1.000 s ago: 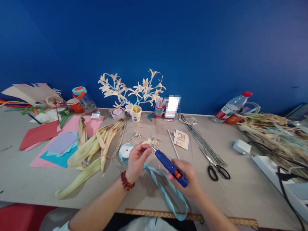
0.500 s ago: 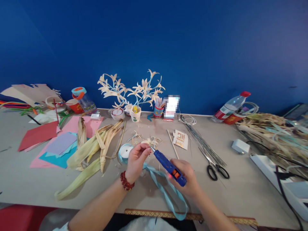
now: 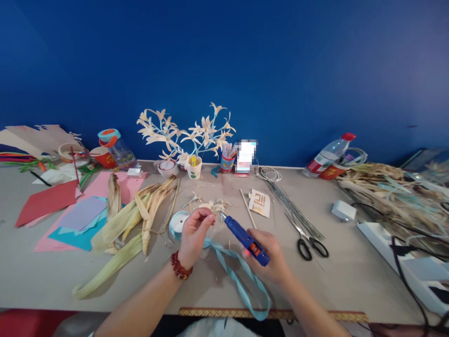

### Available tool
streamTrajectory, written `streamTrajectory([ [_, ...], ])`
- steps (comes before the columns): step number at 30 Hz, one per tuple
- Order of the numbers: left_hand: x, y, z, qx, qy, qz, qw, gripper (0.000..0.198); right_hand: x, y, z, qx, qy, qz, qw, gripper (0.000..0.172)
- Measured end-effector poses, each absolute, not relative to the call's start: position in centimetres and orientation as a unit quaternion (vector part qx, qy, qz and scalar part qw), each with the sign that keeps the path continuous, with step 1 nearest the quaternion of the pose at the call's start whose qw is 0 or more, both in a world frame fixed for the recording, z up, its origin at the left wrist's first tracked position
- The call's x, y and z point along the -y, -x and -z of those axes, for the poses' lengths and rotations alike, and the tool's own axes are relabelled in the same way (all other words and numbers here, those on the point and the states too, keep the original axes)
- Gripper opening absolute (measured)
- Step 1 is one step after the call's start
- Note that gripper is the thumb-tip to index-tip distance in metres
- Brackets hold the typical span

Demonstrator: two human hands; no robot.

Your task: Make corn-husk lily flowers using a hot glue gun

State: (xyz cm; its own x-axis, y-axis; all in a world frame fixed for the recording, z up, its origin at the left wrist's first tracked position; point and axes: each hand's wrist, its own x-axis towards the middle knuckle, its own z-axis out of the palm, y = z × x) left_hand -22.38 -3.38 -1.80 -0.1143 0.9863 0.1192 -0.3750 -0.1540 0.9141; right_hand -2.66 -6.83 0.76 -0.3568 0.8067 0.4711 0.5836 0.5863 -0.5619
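My right hand (image 3: 268,255) is wrapped around a blue glue gun (image 3: 247,239), its metal nozzle pointing up and left. A small red light glows by the grip. Just left of the nozzle tip, a little apart from it, my left hand (image 3: 195,236) is closed in a pinch; whatever sits between the fingertips is too small to make out. A red bead bracelet circles that wrist. Behind my left hand lies a spool (image 3: 177,222) of light blue ribbon, and a loose loop of the ribbon (image 3: 233,276) trails below the hands. Pale husk scraps (image 3: 219,205) lie behind the fingers.
Corn husks (image 3: 135,222) and coloured paper (image 3: 82,215) lie to the left. Pale husk flowers (image 3: 205,126) stand in a small white pot (image 3: 194,169) at the back. On the right are scissors (image 3: 308,243), thin wires (image 3: 298,210), a power strip (image 3: 382,248) and a leaning bottle (image 3: 328,154).
A small gap has opened between the glue gun's nozzle and my left fingertips. Both hands keep their grips. The whole view has shifted slightly.
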Motion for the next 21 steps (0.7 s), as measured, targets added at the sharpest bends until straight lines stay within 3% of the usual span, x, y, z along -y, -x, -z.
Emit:
streamTrajectory([
  [6, 3.2, 22.8, 1.2, -0.364, -0.382, -0.646, 0.553, 0.015, 5.0, -0.5, -0.6, 0.800, 0.524, -0.109, 0.270, 0.010],
  [10, 2.4, 23.9, 0.2, -0.322, -0.334, -0.675, 0.573, 0.016, 3.3, -3.7, -0.1, 0.748, 0.656, 0.005, 0.099, 0.017],
  [13, 1.7, 24.8, -0.3, -0.293, -0.307, -0.706, 0.568, 0.015, 2.5, -5.6, 0.5, 0.745, 0.667, 0.024, 0.020, 0.021],
  [17, 1.3, 25.6, -0.7, -0.280, -0.283, -0.738, 0.545, 0.013, 2.2, -7.8, 0.6, 0.782, 0.623, -0.015, -0.010, 0.027],
  [21, 1.4, 25.9, -1.2, -0.276, -0.275, -0.746, 0.540, 0.013, 2.3, -8.8, -1.2, 0.815, 0.578, -0.043, 0.015, 0.035],
])
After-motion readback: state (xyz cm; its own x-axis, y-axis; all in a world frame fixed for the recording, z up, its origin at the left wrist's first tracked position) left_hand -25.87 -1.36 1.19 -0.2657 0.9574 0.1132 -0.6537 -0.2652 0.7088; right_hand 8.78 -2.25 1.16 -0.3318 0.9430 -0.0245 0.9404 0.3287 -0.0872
